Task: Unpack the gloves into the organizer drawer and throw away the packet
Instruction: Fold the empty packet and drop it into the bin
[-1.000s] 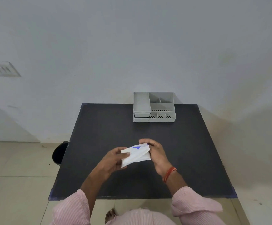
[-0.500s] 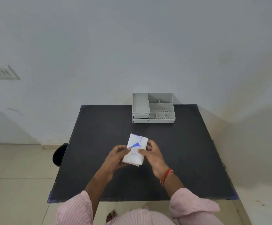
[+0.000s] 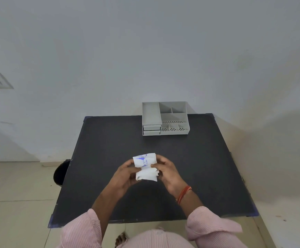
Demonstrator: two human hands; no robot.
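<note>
Glove packet held in both hands above table centre.

White packet [image 3: 146, 166] with blue print, creased across its middle, is pinched by left hand [image 3: 126, 173] at its 9 o'clock edge and right hand [image 3: 167, 171] at its 3 o'clock edge, fingers closed on it. Grey organizer [image 3: 165, 118] stands well apart at 12 o'clock on the black table [image 3: 208, 176], drawers shut. Dark bin [image 3: 60, 171] sits at table's 9 o'clock.

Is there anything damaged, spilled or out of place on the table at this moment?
Nothing stands out. The packet is creased only because both hands, left and right, grip it. The organizer sits square at the table's far edge.
</note>
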